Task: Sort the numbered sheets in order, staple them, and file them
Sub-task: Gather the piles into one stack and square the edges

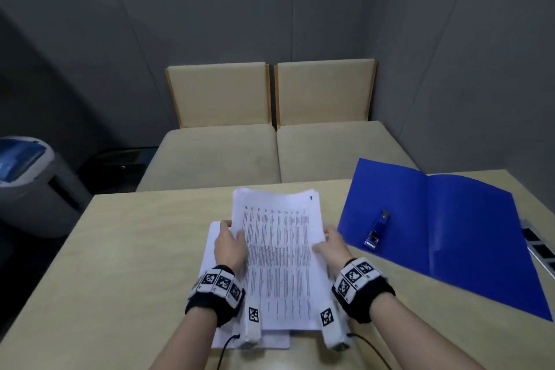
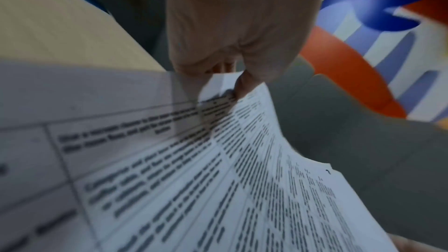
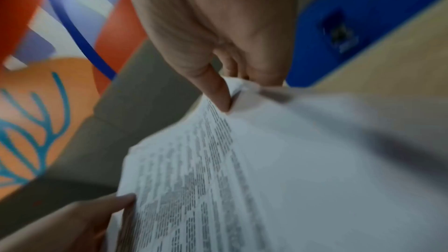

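Observation:
A stack of printed sheets [image 1: 279, 249] is lifted off the table, its top page marked 1 at the upper right corner. My left hand [image 1: 229, 245] pinches the stack's left edge, thumb on top [image 2: 242, 85]. My right hand [image 1: 332, 245] pinches the right edge, thumb [image 3: 218, 91] pressed on the printed face. Another white sheet [image 1: 210, 252] lies flat on the table under the stack. An open blue folder [image 1: 444, 231] lies to the right. A blue stapler [image 1: 377, 230] rests on its left flap, apart from both hands.
The beige table [image 1: 120, 264] carries everything. Two beige padded seats [image 1: 270, 153] stand past its far edge. A grey bin with a blue liner [image 1: 27, 165] sits on the floor at the left. Dark marker strips [image 1: 537, 246] lie at the table's right edge.

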A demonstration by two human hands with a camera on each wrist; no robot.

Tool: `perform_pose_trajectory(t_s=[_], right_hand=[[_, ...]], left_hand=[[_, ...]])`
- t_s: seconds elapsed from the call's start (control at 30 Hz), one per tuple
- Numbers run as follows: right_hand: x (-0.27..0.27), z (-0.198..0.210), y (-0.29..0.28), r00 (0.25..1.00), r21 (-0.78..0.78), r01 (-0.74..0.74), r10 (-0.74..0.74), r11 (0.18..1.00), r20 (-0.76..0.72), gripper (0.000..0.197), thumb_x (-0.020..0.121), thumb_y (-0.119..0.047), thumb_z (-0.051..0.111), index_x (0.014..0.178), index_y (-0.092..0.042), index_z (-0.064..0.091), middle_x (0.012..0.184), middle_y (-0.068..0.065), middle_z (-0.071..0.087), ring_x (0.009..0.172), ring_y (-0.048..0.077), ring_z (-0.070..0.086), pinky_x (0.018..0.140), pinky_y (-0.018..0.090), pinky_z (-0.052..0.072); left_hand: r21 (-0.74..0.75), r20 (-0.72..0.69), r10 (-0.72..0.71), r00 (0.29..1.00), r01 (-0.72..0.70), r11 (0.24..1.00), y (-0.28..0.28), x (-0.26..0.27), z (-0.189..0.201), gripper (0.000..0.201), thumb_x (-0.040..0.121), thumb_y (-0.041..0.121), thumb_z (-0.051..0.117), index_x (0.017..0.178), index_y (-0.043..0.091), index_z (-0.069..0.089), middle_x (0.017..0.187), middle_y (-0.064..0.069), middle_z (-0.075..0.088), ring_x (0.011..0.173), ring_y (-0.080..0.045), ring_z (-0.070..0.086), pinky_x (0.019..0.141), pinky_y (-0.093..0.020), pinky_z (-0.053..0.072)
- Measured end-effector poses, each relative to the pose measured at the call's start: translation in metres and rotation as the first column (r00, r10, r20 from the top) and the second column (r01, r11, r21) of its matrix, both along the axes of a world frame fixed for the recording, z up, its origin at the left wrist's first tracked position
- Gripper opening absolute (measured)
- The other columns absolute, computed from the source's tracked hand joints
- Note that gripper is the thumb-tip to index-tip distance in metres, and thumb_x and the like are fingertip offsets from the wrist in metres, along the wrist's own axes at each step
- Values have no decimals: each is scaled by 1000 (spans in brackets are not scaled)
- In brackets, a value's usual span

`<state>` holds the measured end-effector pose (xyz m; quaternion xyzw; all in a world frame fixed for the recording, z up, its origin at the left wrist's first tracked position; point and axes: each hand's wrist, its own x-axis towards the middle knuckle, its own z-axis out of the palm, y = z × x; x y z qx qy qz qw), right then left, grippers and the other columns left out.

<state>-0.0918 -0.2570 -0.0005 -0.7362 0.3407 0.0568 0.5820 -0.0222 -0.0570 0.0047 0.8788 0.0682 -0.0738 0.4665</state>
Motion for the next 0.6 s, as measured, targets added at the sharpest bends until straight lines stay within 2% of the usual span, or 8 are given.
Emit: perform_pose_trajectory(t_s=[0.07, 0.13, 0.23, 0.33, 0.43, 0.5, 0.57, 0.6], right_hand=[[7, -26, 27, 997, 22, -33, 34, 999, -71, 39, 80, 7, 51, 116, -7, 54, 115, 14, 61, 107, 30, 60, 94, 42, 50], [11, -42, 50, 994, -14, -19, 18, 1000, -104, 37, 80, 5, 52, 114, -6, 59, 113, 12, 65, 106, 29, 61, 90, 34, 51], [16, -52, 71, 989, -43, 42, -47, 998, -137, 36, 83, 3, 51, 117, -5, 59, 116, 11, 65, 108, 28, 60, 82, 24, 45], [20, -54, 79, 973, -189, 68, -107, 980, -204, 38, 84, -4, 51, 121, -8, 57, 127, 14, 55, 114, 30, 54, 93, 29, 45], [18, -52, 80, 932, -316, 0, -115, 949, -345, 42, 86, -14, 48, 128, -13, 51, 136, 16, 40, 123, 33, 41, 101, 35, 36], [18, -56, 81, 911, -298, -31, -95, 954, -401, 32, 85, -18, 48, 115, -14, 57, 128, 15, 45, 115, 34, 46, 94, 34, 38], [22, -60, 84, 906, -252, -61, -53, 966, -420, 7, 81, -21, 48, 83, -17, 53, 107, 13, 49, 94, 30, 48, 78, 33, 37], [25, -65, 85, 906, -225, -75, -28, 971, -423, 8, 79, -22, 48, 81, -16, 52, 104, 11, 50, 90, 29, 49, 75, 32, 37]], left_hand=[[74, -111, 21, 994, -13, 997, 30, 5, -16, 33, 92, 4, 44, 125, 3, 43, 113, -21, 61, 97, -35, 59, 77, -36, 45], [123, -198, 38, 980, -13, 992, 51, 12, -31, 43, 89, -2, 42, 131, 2, 41, 114, -23, 60, 98, -34, 58, 75, -35, 43], [178, -245, 31, 969, 13, 984, 65, 25, -45, 49, 86, -3, 42, 135, 2, 40, 124, -23, 55, 111, -37, 54, 88, -40, 46], [317, -315, 1, 949, 104, 943, 71, 31, -51, 51, 88, 10, 44, 138, 7, 36, 137, -22, 40, 126, -38, 40, 103, -42, 38], [425, -413, 82, 907, 113, 898, 74, 28, -55, 52, 88, 20, 47, 137, 7, 33, 142, -21, 28, 131, -37, 29, 107, -42, 29], [442, -454, 138, 880, 88, 893, 72, 26, -57, 52, 88, 22, 48, 135, 5, 33, 142, -21, 27, 131, -37, 29, 109, -42, 29], [416, -484, 146, 863, 80, 906, 69, 27, -58, 52, 88, 23, 48, 134, 4, 33, 142, -21, 28, 131, -36, 30, 109, -43, 30], [399, -496, 148, 856, 73, 914, 67, 28, -58, 53, 88, 24, 48, 134, 3, 33, 142, -20, 29, 131, -36, 32, 108, -43, 31]])
